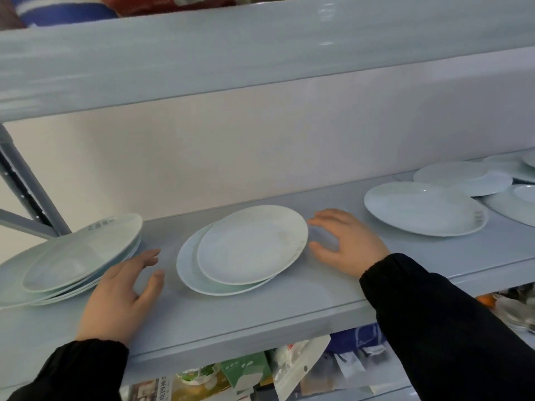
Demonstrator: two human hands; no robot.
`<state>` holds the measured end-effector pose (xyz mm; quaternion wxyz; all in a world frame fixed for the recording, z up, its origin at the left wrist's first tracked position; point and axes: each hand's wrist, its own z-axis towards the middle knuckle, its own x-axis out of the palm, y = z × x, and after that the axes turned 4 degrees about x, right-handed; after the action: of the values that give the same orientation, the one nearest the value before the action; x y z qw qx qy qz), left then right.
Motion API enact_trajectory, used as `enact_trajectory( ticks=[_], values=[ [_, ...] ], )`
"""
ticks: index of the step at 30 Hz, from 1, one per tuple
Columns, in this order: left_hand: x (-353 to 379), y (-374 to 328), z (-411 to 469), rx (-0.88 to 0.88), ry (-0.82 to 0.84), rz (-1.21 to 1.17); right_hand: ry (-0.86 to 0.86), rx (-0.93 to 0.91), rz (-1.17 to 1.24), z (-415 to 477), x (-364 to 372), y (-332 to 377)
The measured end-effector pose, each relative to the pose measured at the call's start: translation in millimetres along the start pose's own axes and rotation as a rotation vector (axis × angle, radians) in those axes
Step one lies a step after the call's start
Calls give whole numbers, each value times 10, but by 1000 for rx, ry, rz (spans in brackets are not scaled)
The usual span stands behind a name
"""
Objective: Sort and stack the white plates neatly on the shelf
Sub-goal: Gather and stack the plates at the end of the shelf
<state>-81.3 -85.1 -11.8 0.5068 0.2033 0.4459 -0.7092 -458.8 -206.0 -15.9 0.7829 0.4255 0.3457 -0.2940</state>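
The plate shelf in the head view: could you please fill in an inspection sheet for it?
Surface: pale grey shelf.
Job's things: left stack of white plates, uneven; middle pair, top plate offset; loose plates at right, overlapping.
Clutter: packets on the level below.
Grips: left hand and right hand open, flanking the middle pair, holding nothing.
Cables: nothing seen.
Surroundings: white wall behind; metal post at left.

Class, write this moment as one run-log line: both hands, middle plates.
top plate: offset on lower plate | left hand: open, left of both | right hand: open, by top plate's right rim
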Motion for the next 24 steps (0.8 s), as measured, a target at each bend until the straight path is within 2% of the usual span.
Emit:
enact_trajectory(
  ticks=[6, 15, 19, 24],
  values=[
    [243, -754, 119, 106, -48, 41, 29, -40, -39, -78, -253, -353],
    [862, -1952, 417, 279, -73, -48, 7, -63, -102, -227, -726, -1084],
    [1278, -2350, 477, 365, 14, -44, 1, -44, -109, -284, -987, -1462],
    [1771, -2763, 549, 428, 226, 7, -2, -47, -118, -356, -1245, -1783]
  ],
)
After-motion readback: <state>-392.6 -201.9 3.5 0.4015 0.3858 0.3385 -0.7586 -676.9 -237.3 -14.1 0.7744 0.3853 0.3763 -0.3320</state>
